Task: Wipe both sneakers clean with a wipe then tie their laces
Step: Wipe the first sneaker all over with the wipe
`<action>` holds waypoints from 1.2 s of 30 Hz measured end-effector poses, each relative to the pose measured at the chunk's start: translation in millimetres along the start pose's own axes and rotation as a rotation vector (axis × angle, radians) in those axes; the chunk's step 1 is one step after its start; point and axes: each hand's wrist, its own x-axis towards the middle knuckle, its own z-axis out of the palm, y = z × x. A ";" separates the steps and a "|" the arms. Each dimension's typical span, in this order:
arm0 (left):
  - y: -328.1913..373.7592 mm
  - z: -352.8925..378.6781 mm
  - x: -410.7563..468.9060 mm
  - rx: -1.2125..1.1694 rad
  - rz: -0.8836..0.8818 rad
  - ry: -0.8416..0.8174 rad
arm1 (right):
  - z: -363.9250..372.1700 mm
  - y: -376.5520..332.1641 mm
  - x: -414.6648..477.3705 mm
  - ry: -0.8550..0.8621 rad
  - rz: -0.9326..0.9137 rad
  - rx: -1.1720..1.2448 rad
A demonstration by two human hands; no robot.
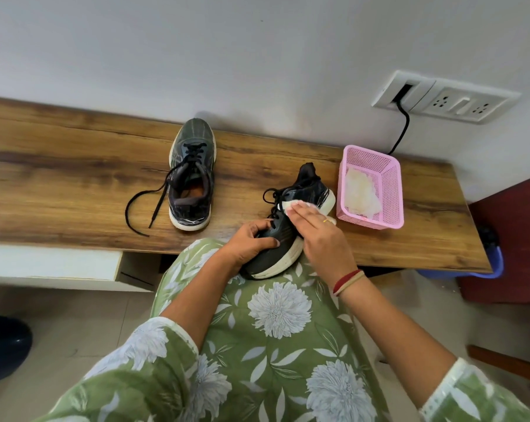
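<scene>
One dark sneaker (191,172) stands upright on the wooden table (75,178), toe toward the wall, its black laces loose and trailing left. The second dark sneaker (306,190) is tilted on its side at the table's front edge, partly over my lap. My left hand (251,242) grips it near the toe end. My right hand (321,236) presses a white wipe (297,205) flat against the sneaker's side, fingers stretched over it. This sneaker's laces are loose too.
A pink mesh basket (391,190) holding crumpled white wipes sits just right of the held sneaker. A black cable (402,132) runs down from a wall socket panel (446,97) behind it. A white drawer unit (50,263) sits under the table's left.
</scene>
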 end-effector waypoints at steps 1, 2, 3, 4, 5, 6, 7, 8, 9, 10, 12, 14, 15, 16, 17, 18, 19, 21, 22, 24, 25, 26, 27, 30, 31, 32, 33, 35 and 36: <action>-0.4 0.0 0.4 0.005 -0.001 0.001 | 4.6 8.8 -0.6 -0.029 -0.119 -0.080; -0.1 0.0 0.2 0.012 -0.004 0.001 | 10.0 17.2 -0.9 -0.070 -0.195 -0.121; 0.5 0.1 -0.2 0.021 -0.005 -0.002 | 14.5 23.9 -1.8 -0.115 -0.236 -0.135; 0.4 -0.6 0.2 0.026 -0.012 -0.005 | 18.4 30.1 -2.8 -0.155 -0.256 -0.139; 0.4 -1.4 0.9 0.029 -0.021 -0.015 | 20.9 35.5 -4.5 -0.177 -0.256 -0.132; 0.9 -1.8 1.5 0.035 -0.029 -0.026 | 22.1 40.3 -7.3 -0.187 -0.237 -0.117; 2.3 -3.3 2.8 0.055 -0.041 -0.035 | 21.9 42.6 -9.6 -0.187 -0.207 -0.092; 5.2 -4.8 4.7 0.081 -0.052 -0.046 | 20.8 42.4 -11.6 -0.178 -0.175 -0.062; 8.9 -7.1 8.3 0.109 -0.076 -0.050 | 19.4 40.7 -13.5 -0.163 -0.154 -0.034; 13.6 -9.9 12.5 0.131 -0.099 -0.059 | 18.5 38.1 -15.2 -0.144 -0.154 -0.015; 25.6 -18.3 21.9 0.187 -0.125 -0.087 | 19.1 34.7 -19.7 -0.121 -0.218 -0.016; 42.0 -26.0 28.4 0.279 -0.139 -0.121 | 19.9 37.9 -21.5 -0.124 -0.298 -0.038; 51.7 -29.2 30.0 0.332 -0.151 -0.130 | 20.1 41.7 -19.3 -0.127 -0.314 -0.049; 60.4 -32.2 32.3 0.386 -0.159 -0.131 | 20.1 45.6 -15.6 -0.126 -0.299 -0.056; 68.5 -34.8 34.6 0.447 -0.164 -0.128 | 19.2 48.9 -10.8 -0.108 -0.259 -0.058; 75.9 -37.5 37.5 0.506 -0.166 -0.129 | 17.9 51.9 -5.8 -0.072 -0.208 -0.062; 81.8 -40.7 40.2 0.552 -0.177 -0.138 | 16.1 53.7 -1.1 -0.015 -0.160 -0.067; 89.8 -46.4 43.8 0.602 -0.213 -0.170 | 12.1 51.7 5.3 0.093 -0.046 -0.043; 91.8 -49.0 44.9 0.626 -0.232 -0.185 | 11.9 48.5 7.4 0.131 0.016 -0.021; 91.8 -53.3 45.3 0.673 -0.270 -0.180 | 17.3 38.2 10.9 0.160 0.126 0.017; 90.3 -55.0 46.0 0.679 -0.283 -0.178 | 24.1 32.9 12.6 0.142 0.164 0.027; 87.5 -57.0 47.9 0.673 -0.281 -0.165 | 32.0 27.7 14.6 0.116 0.189 0.042; 86.2 -57.8 49.1 0.658 -0.292 -0.151 | 39.5 22.6 16.5 0.093 0.201 0.062; 86.3 -55.4 49.0 0.710 -0.300 -0.068 | 49.2 14.6 20.5 0.087 0.218 0.093; 85.6 -53.5 48.8 0.721 -0.286 -0.060 | 49.0 13.7 20.3 0.094 0.211 0.097; 83.9 -52.8 49.2 0.749 -0.251 -0.069 | 48.3 13.1 19.4 0.099 0.191 0.090; 81.9 -52.0 49.3 0.776 -0.207 -0.090 | 48.0 12.8 17.1 0.102 0.157 0.070; 74.6 -52.0 53.4 0.813 -0.146 -0.107 | 49.0 10.4 9.5 0.085 0.061 0.029; 70.7 -53.8 56.5 0.821 -0.137 -0.130 | 49.1 9.0 6.0 0.075 -0.001 0.016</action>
